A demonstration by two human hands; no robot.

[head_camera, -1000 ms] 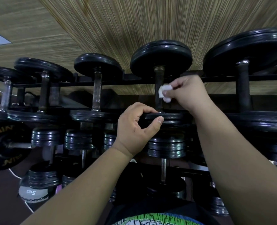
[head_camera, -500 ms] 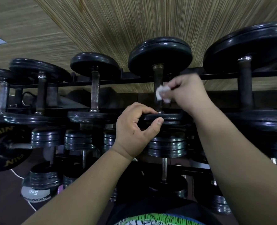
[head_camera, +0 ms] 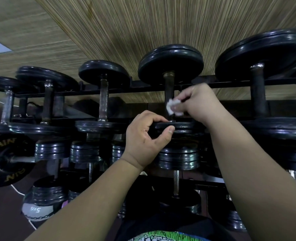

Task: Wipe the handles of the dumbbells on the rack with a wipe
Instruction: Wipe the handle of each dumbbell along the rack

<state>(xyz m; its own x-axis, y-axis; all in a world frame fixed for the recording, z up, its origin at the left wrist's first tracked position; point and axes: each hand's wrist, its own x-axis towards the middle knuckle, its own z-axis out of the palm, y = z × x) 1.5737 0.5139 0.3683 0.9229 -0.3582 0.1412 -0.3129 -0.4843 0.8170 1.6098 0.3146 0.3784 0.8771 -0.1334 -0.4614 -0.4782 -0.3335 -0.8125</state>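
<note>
Across the middle of the frame, the dumbbell rack (head_camera: 140,86) carries a row of black dumbbells (head_camera: 103,73). Right of centre, the left hand (head_camera: 143,136) grips the near plate (head_camera: 182,126) of one dumbbell, steadying it, while the right hand (head_camera: 199,103) pinches a white wipe (head_camera: 173,106) against its handle (head_camera: 169,89). Wiping well probably means wrapping the wipe round and covering the full length.

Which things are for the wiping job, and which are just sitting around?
For the job: wipe in right hand; dumbbell handle it touches; left hand gripping that dumbbell's near plate; neighbouring handle.
Just lying about: yellow-lettered plate; 5 kg weight; white cable.
</note>
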